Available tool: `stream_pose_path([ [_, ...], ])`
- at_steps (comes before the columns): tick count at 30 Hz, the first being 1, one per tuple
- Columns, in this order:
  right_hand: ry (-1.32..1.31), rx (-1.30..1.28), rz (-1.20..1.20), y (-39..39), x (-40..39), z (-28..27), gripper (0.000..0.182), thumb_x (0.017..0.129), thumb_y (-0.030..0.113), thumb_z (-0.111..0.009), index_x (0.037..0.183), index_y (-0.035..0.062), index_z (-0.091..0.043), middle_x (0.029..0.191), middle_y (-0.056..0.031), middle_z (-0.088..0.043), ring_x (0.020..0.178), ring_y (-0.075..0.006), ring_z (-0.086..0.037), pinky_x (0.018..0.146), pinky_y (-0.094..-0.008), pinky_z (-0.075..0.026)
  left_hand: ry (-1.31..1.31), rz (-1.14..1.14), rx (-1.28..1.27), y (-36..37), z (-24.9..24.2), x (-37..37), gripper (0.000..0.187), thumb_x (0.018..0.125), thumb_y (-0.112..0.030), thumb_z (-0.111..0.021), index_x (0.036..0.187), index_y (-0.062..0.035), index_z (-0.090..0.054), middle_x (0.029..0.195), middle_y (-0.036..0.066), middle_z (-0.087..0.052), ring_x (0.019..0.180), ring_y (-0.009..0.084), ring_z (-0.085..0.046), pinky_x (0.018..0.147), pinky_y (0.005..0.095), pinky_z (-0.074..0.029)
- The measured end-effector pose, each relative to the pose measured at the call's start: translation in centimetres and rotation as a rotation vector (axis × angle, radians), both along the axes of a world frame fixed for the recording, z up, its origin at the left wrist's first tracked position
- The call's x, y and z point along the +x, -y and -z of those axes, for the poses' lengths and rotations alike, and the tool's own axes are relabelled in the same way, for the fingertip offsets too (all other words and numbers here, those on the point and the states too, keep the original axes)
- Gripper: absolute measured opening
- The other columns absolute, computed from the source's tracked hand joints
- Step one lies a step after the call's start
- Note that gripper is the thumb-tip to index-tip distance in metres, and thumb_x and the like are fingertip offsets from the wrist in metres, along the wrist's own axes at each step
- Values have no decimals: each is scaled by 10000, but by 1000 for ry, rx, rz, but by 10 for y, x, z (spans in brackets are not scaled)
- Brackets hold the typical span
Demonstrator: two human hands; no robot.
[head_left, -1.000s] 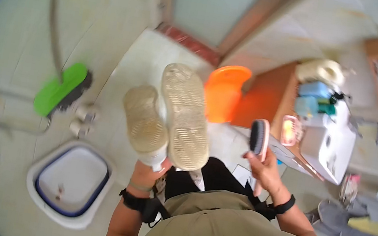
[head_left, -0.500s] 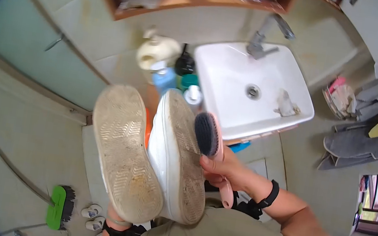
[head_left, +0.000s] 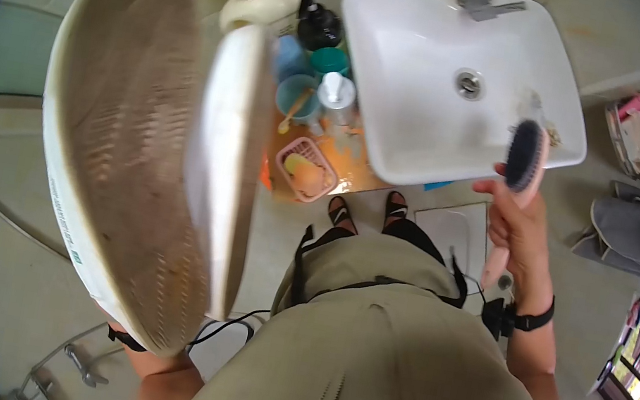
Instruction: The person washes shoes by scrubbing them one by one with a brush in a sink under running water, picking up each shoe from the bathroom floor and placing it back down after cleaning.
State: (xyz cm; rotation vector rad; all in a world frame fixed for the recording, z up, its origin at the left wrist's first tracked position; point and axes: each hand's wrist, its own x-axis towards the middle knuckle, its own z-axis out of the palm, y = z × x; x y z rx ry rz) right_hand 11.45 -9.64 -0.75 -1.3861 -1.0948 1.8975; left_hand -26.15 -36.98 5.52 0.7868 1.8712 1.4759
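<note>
White rubber edges frame the broad, tan sole of the nearer shoe (head_left: 124, 144), its ribbed tread smeared with brown; the other shoe (head_left: 222, 172) stands beside it, almost edge-on, partly covered by it. Both fill the left side, in front of the tabletop's (head_left: 359, 174) left end. The left hand is hidden behind them, so I cannot tell how its fingers lie. The right hand (head_left: 522, 232) is wrapped around the smooth pink handle of the brush (head_left: 524, 159), whose dark bristles cover part of a small object in the glossy basin (head_left: 416, 123). The tap (head_left: 492, 11) is cut off at the top edge. Half a second ago the brush was against the soles; now it is well apart, and a latticed pink basket (head_left: 305, 146) has come into view.
</note>
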Motion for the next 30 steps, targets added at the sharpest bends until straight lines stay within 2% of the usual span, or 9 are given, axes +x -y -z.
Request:
stream_pose_path([
  [10, -25, -20, 13, 19, -30, -6, 420, 891, 164, -641, 1228, 5, -449, 910, -101, -637, 431, -18, -339, 355, -182, -233, 98, -101, 123, 17, 45, -29, 503, 837, -26, -629, 1315, -19, -475, 1327, 115, -518, 1209, 212, -490, 1054, 332, -357],
  [17, -129, 20, 105, 11, -38, -32, 358, 892, 184, -649, 1155, 9, -482, 820, -37, -557, 444, -12, -303, 367, -169, -239, 290, 250, 158, -42, 77, -9, 505, 834, -19, -625, 1315, -23, -474, 1324, 113, -519, 1214, 211, -487, 1058, 330, -352],
  [23, -612, -181, 58, -14, -21, -14, 440, 898, 441, -601, 1114, 61, -551, 958, -60, -608, 470, -10, -339, 372, -136, -271, 418, 628, 244, -137, 111, 68, 507, 831, -13, -623, 1315, -26, -472, 1323, 112, -521, 1217, 211, -484, 1062, 329, -348],
  [25, -545, -264, 604, -35, -42, -30, 462, 880, 494, -596, 1070, 72, -586, 884, -17, -608, 464, -15, -343, 362, -133, -271, 487, 660, 269, -173, 121, 97, 507, 830, -12, -622, 1315, -26, -472, 1322, 112, -521, 1218, 210, -483, 1063, 329, -346],
  [26, -785, -286, 302, -53, -3, 12, 469, 873, 490, -610, 1082, 70, -590, 859, -2, -615, 460, -21, -348, 356, -134, -273, 479, 660, 282, -185, 123, 108, 508, 830, -11, -621, 1315, -27, -472, 1322, 112, -521, 1219, 210, -482, 1063, 328, -346],
  [27, -801, -282, 301, -63, 11, 13, 469, 873, 490, -610, 1082, 70, -590, 859, -2, -615, 460, -21, -348, 356, -134, -273, 354, 683, 290, -195, 124, 119, 508, 829, -10, -621, 1314, -27, -471, 1321, 112, -521, 1220, 210, -482, 1064, 328, -345],
  [28, -909, -397, 242, -72, 22, 15, 453, 878, 479, -609, 1078, 73, -592, 863, -1, -619, 454, -21, -342, 355, -134, -267, -117, 764, 347, -207, 124, 125, 449, 877, -12, -540, 1317, -43, -459, 1320, 99, -521, 1230, 221, -478, 1064, 333, -359],
  [29, -1018, -515, 181, -82, 32, 16, 438, 882, 468, -609, 1074, 75, -594, 867, -1, -622, 448, -20, -336, 354, -133, -262, -135, 772, 337, -216, 126, 131, 449, 877, -12, -540, 1317, -43, -459, 1320, 99, -521, 1230, 221, -478, 1064, 333, -359],
  [30, -946, -431, 154, -89, 39, 11, 295, 893, 370, -634, 978, 92, -587, 774, 20, -580, 442, -13, -318, 358, -135, -240, 275, 768, 303, -226, 130, 137, 427, 898, -29, -514, 1321, -41, -455, 1327, 99, -517, 1236, 222, -472, 1070, 331, -356],
])
